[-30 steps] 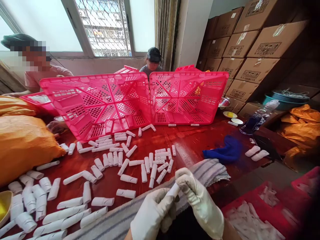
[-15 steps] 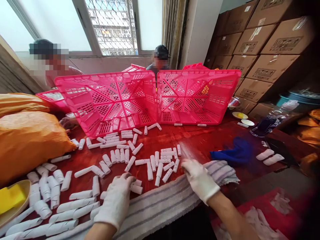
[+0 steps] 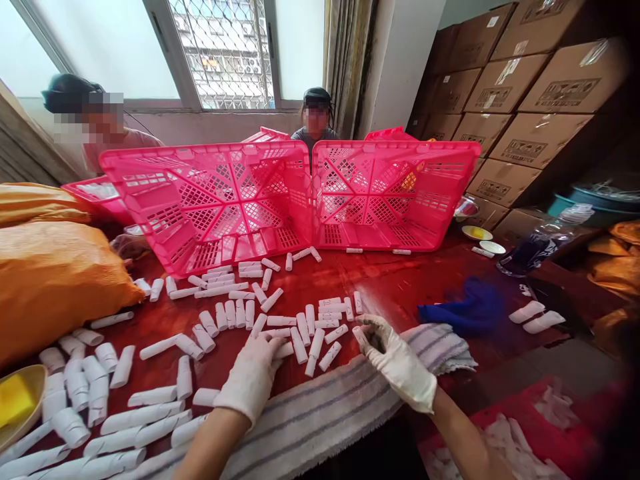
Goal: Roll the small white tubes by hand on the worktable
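Note:
Many small white rolls, some with dark marks, lie loose on the red tabletop point(image 3: 380, 273); whether they are paper or cloth I cannot tell. My left hand point(image 3: 251, 377), in a white glove, is closed low over the table, with a white roll point(image 3: 286, 350) poking out by its thumb. Its fingertips are partly hidden among neighbouring rolls. My right hand point(image 3: 397, 363), gloved too, pinches another white roll point(image 3: 360, 338) between thumb and fingers, just right of a loose cluster of rolls point(image 3: 316, 352). Beneath both wrists runs a striped towel point(image 3: 330, 407) along the near edge.
Two pink baskets point(image 3: 210, 150) point(image 3: 395, 148) lie on their sides across the back. Orange sacks point(image 3: 60, 280) and a bowl with a yellow sponge point(image 3: 37, 380) stand left. A blue cloth point(image 3: 463, 307) and a bottle point(image 3: 537, 247) are right. Two people sit beyond the baskets.
My left hand has moved up and right with the roll at its thumb. My right hand has turned and now holds a roll that it was not visibly holding before.

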A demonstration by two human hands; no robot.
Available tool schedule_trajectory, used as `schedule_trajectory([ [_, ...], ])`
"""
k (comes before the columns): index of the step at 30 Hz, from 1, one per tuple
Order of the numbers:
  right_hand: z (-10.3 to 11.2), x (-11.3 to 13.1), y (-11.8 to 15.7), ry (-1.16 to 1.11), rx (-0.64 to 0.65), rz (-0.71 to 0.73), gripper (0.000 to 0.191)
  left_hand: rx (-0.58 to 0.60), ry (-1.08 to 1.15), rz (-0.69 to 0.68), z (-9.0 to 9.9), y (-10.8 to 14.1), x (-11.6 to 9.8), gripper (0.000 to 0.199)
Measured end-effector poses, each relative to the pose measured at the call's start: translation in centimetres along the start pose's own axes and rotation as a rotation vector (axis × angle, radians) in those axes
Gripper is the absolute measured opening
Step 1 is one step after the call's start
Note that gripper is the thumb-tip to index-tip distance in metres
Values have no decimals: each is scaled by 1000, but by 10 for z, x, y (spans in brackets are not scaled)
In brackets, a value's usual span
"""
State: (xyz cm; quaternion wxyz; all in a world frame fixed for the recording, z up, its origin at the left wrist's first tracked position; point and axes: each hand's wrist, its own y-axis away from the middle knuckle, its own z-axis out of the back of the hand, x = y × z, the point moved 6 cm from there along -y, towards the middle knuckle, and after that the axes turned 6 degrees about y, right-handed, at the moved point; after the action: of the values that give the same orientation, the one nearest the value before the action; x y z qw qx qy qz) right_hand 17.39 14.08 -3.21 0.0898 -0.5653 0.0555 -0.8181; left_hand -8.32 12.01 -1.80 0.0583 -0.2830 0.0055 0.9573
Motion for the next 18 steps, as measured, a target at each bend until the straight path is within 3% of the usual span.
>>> schedule_trajectory([
  [4, -12, 23, 9, -333, -104, -67, 36, -184, 666, 144, 9, 14, -13, 20],
  [7, -26, 42, 16, -487, -50, -148, 38, -199, 1219, 320, 2, 24, -31, 42],
  [11, -31, 57, 24, -451, -57, -169, 34, -166, 1684, 490, -15, 30, -52, 70],
  [15, -31, 52, 23, -410, 12, -187, 31, -145, 1819, 524, -33, 37, -61, 61],
  [18, -27, 56, 21, -341, 35, -85, 28, -60, 1580, 421, -50, 45, -70, 47],
])
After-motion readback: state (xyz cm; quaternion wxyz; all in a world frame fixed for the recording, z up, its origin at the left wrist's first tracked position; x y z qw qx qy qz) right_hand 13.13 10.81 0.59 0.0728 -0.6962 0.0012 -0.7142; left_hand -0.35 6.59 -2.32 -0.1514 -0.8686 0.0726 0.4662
